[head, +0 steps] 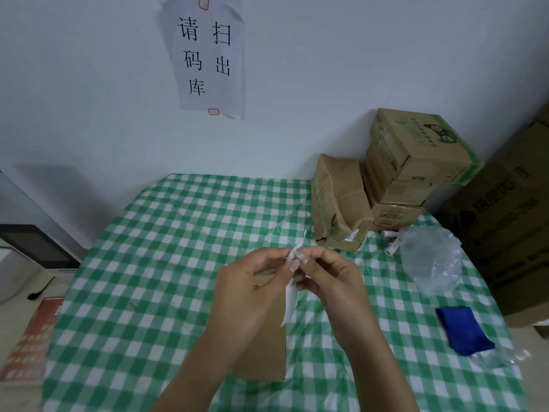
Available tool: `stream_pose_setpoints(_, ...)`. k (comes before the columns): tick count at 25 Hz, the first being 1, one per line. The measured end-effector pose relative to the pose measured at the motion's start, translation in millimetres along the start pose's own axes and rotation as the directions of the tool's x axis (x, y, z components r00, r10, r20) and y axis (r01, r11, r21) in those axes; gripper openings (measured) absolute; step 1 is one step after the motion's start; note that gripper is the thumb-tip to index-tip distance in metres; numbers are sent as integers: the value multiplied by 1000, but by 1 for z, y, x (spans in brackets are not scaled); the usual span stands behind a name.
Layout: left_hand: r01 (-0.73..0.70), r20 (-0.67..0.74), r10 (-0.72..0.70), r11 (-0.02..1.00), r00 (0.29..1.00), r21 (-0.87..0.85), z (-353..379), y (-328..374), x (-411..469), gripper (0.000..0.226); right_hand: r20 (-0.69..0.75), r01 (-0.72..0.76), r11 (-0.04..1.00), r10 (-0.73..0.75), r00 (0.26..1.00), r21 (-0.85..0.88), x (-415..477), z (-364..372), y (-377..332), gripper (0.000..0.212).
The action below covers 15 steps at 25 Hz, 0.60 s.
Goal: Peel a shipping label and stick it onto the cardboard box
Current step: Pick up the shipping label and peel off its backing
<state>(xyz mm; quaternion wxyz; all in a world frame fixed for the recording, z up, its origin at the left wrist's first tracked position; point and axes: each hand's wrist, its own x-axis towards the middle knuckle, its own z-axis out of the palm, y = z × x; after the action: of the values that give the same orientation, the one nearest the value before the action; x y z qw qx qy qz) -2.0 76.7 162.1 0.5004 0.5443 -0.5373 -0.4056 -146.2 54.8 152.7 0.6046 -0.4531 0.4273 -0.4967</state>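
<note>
From the head view I see my left hand (252,281) and right hand (329,278) pinched shut on the shipping label (290,301), apparently parting its top corner, its length hanging directly above the cardboard box (261,358).

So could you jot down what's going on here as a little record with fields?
activity: peeling a shipping label
left hand: pinching the label's top
right hand: pinching the same top corner
target: cardboard box flat on the table beneath the hands, no label on it yet
surface: green checked tablecloth
nearby: stacked boxes at back right, clear plastic bag, blue cloth
</note>
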Motion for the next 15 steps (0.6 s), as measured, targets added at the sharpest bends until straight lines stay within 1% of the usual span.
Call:
stream_pose_setpoints(5,13,-27,-13,1000,1000,1,1,0,1,18,2,-17,999,17,1000,-31,0,-1,1,23)
stream_pose_setpoints(9,77,-55,-81,995,995,-67,0,-3,3,11,-18,-22,998,21,1000,-55,-1,0,2,19)
stream_pose_setpoints(12,133,-79,-144,983,986,-130,0,-4,4,12,-19,-30,998,30,999,-51,-1,1,0,18)
stream_pose_setpoints(15,149,-85,-164,976,983,-159,0,-4,6,15,-33,-44,998,42,999,-51,0,1,-1,16)
